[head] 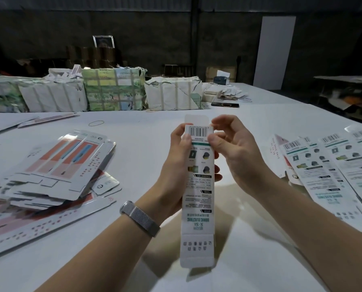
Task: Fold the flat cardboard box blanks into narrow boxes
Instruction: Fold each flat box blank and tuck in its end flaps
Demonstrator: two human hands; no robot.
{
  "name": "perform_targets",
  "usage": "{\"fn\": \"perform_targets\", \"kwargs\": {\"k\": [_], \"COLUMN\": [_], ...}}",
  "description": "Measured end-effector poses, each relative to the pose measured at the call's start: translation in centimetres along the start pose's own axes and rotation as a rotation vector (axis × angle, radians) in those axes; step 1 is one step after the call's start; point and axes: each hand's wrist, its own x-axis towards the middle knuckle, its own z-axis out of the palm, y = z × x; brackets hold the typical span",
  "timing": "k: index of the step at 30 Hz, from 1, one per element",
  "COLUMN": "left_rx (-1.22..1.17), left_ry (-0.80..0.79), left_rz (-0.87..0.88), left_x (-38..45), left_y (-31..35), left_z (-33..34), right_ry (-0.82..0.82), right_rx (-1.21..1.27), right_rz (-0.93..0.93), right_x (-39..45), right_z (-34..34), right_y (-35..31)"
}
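Held upright over the white counter (133, 127), long axis running away from the camera, the narrow white printed cardboard box (198, 199) sits between both hands: left hand (176, 163) grips its side, right hand (228, 148) pinches the barcoded top, nearest the open end flap (196, 119).

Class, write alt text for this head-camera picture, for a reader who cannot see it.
Two hands hold a narrow white box upright above a white table: the left hand grips its side, and the right hand pinches the top by the barcode, where the end flap stands open. Flat box blanks are piled to the left, and folded boxes lie in a row to the right.
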Motion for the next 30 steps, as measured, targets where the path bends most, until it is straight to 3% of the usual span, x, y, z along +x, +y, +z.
{"fn": "perform_targets", "kwargs": {"k": [10,14,30], "left_rx": [0.029,-0.01,0.076], "left_ry": [-0.034,-0.003,-0.044], "left_rz": [-0.053,-0.096,-0.114], "left_x": [-0.1,-0.1,0.1], "left_y": [-0.2,-0.4,-0.7], "left_z": [0.4,0.6,0.8], "right_ry": [0.037,0.092,0.029], "right_rx": [0.25,0.214,0.067], "right_rz": [0.011,0.037,0.204], "right_x": [0.3,0.2,0.0], "right_z": [-0.9,-0.4,0.2], "right_y": [-0.4,-0.3,-0.9]}}
